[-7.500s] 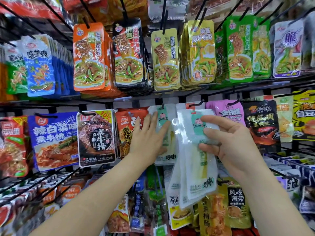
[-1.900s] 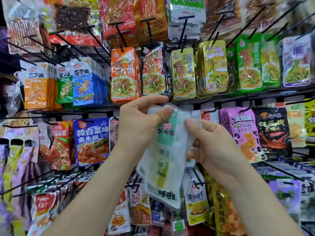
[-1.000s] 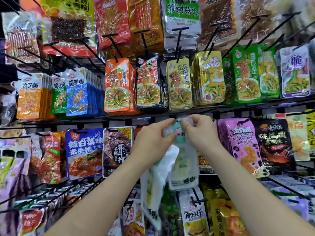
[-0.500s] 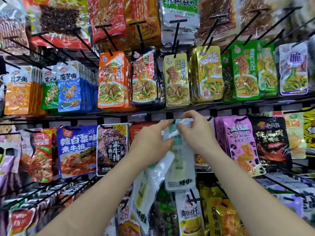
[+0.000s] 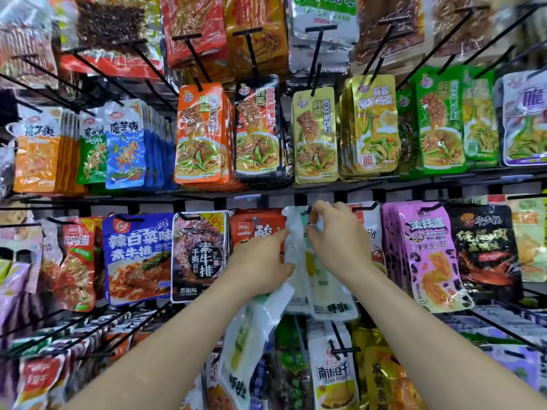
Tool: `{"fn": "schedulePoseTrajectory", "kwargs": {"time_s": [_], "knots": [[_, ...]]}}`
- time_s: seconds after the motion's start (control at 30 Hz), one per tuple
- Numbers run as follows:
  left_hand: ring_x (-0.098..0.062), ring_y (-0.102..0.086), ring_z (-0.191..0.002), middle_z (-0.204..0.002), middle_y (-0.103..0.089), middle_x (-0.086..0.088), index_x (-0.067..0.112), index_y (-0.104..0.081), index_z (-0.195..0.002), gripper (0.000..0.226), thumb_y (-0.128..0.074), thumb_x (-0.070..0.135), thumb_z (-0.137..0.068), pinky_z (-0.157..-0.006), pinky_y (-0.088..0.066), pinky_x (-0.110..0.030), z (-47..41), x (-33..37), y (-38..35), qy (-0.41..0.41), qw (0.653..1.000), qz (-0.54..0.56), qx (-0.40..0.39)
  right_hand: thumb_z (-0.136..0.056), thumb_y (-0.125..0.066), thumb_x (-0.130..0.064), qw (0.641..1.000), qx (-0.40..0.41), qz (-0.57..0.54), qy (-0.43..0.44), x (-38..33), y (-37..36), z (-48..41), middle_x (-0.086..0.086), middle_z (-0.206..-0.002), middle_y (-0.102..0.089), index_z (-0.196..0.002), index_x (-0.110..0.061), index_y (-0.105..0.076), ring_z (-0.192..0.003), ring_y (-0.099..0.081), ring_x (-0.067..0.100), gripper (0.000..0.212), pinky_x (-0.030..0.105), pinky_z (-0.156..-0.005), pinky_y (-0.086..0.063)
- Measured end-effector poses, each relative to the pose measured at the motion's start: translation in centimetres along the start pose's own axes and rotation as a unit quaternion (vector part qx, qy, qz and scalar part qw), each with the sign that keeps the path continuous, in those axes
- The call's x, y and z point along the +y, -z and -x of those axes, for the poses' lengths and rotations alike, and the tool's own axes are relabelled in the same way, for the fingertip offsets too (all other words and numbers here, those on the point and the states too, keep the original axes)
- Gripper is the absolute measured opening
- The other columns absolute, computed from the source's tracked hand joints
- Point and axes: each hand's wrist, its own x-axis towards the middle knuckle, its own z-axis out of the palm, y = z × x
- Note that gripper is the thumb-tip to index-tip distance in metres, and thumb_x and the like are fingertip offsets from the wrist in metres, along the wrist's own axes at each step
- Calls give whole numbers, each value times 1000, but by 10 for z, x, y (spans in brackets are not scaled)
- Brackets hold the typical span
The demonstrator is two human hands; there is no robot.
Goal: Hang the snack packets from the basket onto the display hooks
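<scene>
White packet (image 5: 319,279) hangs mid-frame with the right hand (image 5: 334,238) pinching its top. The hook's hidden behind the fingers, but it looks nearly hung. Left hand (image 5: 260,264) grips a spare packet (image 5: 251,329) lower centre, so more to go. No basket in view.

We see orange packets (image 5: 199,134) hanging above the middle, a blue packet (image 5: 139,258) at left, and purple packets (image 5: 429,255) beside a black packet (image 5: 485,250) at right.

glossy translucent plastic packet (image 5: 321,279), matt black metal hooks (image 5: 315,45)
</scene>
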Motion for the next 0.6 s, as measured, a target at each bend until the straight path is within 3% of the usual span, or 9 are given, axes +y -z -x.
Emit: {"fn": "schedulePoseTrajectory", "kwargs": {"time_s": [0.1, 0.27, 0.43, 0.53, 0.6], "knots": [[-29, -62, -95, -113, -65, -4, 44, -22, -147, 64, -51, 34, -91, -71, -53, -36, 0, -6, -6, -11, 998, -58, 8, -94, -56, -25, 1000, 3, 13, 1, 1, -5, -2, 0, -95, -46, -104, -23, -56, -81, -53, 28, 10, 32, -62, -39], [-28, -59, -89, -109, -64, -4, 43, -23, -147, 61, -44, 24, -92, -62, -42, -32, -1, -5, -10, -20, 991, -136, -8, -92, -57, -24, 1000, -3, 0, -26, 3, -17, -9, 6, -103, -53, -104, -21, -59, -81, -55, 31, 13, 32, -62, -39], [-28, -56, -81, -99, -62, -5, 33, -21, -148, 63, -47, 26, -91, -63, -45, -33, -2, -2, -10, -19, 995, -99, -13, -92, -60, -23, 998, -49, -15, -21, 11, -26, -10, 11, -114, -51, -118, -19, -57, -94, -58, 36, 26, 34, -70, -43], [-31, -62, -88, -103, -65, -7, 30, -18, -150, 67, -50, 30, -91, -67, -52, -37, -3, -3, -12, -18, 997, -76, -21, -91, -63, -25, 998, -59, 11, 1, 13, -28, -6, 13, -123, -44, -131, -21, -51, -100, -57, 36, 41, 36, -79, -47], [-30, -63, -87, -100, -65, -5, 28, -19, -149, 67, -52, 32, -91, -67, -53, -37, -3, -2, -14, -18, 997, -76, -26, -90, -66, -23, 997, -43, 54, 26, 13, -28, 0, 14, -135, -37, -134, -24, -49, -115, -50, 35, 47, 37, -84, -47]]}}
